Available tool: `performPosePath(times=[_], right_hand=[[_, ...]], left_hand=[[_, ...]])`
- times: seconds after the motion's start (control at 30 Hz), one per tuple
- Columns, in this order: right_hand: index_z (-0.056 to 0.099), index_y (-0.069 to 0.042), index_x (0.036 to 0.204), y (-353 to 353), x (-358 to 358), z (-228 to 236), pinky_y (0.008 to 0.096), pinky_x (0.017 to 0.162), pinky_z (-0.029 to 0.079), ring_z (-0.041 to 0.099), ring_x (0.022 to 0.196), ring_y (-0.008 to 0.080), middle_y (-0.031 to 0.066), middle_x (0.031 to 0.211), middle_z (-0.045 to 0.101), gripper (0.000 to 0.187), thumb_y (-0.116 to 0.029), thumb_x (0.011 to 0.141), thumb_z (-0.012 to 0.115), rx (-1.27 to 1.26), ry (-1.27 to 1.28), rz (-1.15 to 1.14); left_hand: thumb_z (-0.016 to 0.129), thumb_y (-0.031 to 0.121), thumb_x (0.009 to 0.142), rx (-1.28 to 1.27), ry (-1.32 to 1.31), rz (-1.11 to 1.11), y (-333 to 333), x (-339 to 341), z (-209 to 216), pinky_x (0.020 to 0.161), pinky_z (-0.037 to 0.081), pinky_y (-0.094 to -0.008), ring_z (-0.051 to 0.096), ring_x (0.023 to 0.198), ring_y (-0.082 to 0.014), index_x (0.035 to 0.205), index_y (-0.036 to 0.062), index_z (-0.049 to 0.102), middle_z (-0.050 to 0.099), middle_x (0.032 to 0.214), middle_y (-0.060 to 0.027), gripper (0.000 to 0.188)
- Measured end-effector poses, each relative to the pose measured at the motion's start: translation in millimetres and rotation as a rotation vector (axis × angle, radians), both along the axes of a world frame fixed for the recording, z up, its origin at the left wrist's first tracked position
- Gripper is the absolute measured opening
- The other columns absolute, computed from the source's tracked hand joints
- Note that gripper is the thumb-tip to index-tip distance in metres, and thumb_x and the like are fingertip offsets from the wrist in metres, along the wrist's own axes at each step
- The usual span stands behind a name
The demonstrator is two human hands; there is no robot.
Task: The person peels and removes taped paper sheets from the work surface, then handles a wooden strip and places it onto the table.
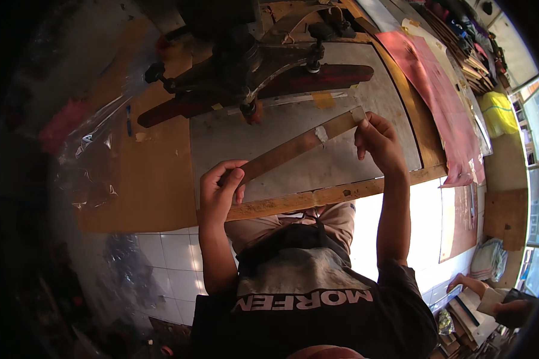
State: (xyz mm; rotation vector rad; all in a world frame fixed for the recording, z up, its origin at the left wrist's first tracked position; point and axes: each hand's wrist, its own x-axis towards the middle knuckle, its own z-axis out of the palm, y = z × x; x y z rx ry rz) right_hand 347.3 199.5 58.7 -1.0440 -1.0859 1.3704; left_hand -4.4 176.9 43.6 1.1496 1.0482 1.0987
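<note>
A long, flat brown strip (pixel 290 145) slants up to the right between my two hands, over the grey metal plate (pixel 269 149). On its right half is a torn whitish patch (pixel 321 134), and a pale piece covers its right end. My left hand (pixel 217 188) grips the lower left end, thumb on top. At the upper right end, my right hand (pixel 380 140) pinches the strip between thumb and fingers. Beyond the strip stands a dark metal frame (pixel 269 69) with knobbed screws, over a long dark red bar (pixel 317 81).
Brown board (pixel 153 185) covers the table's left, with a blue pen (pixel 129 121) and clear plastic (pixel 84 167) on it. A wooden edge (pixel 293 204) borders the plate in front. Pink sheet (pixel 422 90) lies along the right. Another person's hand (pixel 470 284) shows at lower right.
</note>
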Motion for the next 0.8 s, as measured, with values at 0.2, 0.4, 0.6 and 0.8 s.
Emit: performPosePath(times=[0.2, 0.4, 0.6, 0.8], right_hand=[[0.064, -0.003, 0.095, -2, 19, -16, 0.0245, 0.052, 0.047, 0.057, 0.056, 0.0112, 0.0038, 0.073, 0.062, 0.019, -0.021, 0.094, 0.061, 0.049, 0.094, -0.176], [0.064, -0.002, 0.099, -5, 21, -32, 0.0254, 0.059, 0.048, 0.059, 0.062, 0.0128, 0.0066, 0.079, 0.063, 0.017, -0.017, 0.094, 0.06, 0.076, 0.117, -0.158], [0.057, 0.0, 0.119, -18, 22, -30, 0.0323, 0.073, 0.05, 0.063, 0.08, 0.0197, 0.0127, 0.099, 0.065, 0.032, -0.021, 0.096, 0.057, 0.228, 0.358, -0.108], [0.055, -0.002, 0.123, -44, 41, -32, 0.0354, 0.075, 0.051, 0.063, 0.088, 0.0202, 0.0099, 0.109, 0.063, 0.041, -0.028, 0.093, 0.063, 0.367, 0.236, -0.098]], left_hand=[[0.064, 0.015, 0.093, -0.028, -0.106, -0.051, 14, 17, -4, 0.062, 0.051, -0.027, 0.059, 0.063, -0.0129, 0.109, -0.0026, 0.059, 0.061, 0.075, -0.0042, 0.024], [0.062, 0.011, 0.093, 0.002, -0.251, 0.157, 12, 24, -8, 0.073, 0.057, -0.032, 0.069, 0.075, -0.0197, 0.107, -0.0027, 0.057, 0.068, 0.085, -0.0119, 0.021], [0.068, -0.006, 0.083, 0.674, 0.066, 0.172, -4, 21, -11, 0.074, 0.057, -0.0298, 0.067, 0.083, -0.0195, 0.101, 0.001, 0.066, 0.063, 0.104, -0.0142, 0.019], [0.072, -0.014, 0.07, 0.805, 0.322, 0.248, -32, 10, -6, 0.075, 0.055, -0.027, 0.067, 0.086, -0.0195, 0.098, 0.0018, 0.071, 0.064, 0.106, -0.0161, 0.032]])
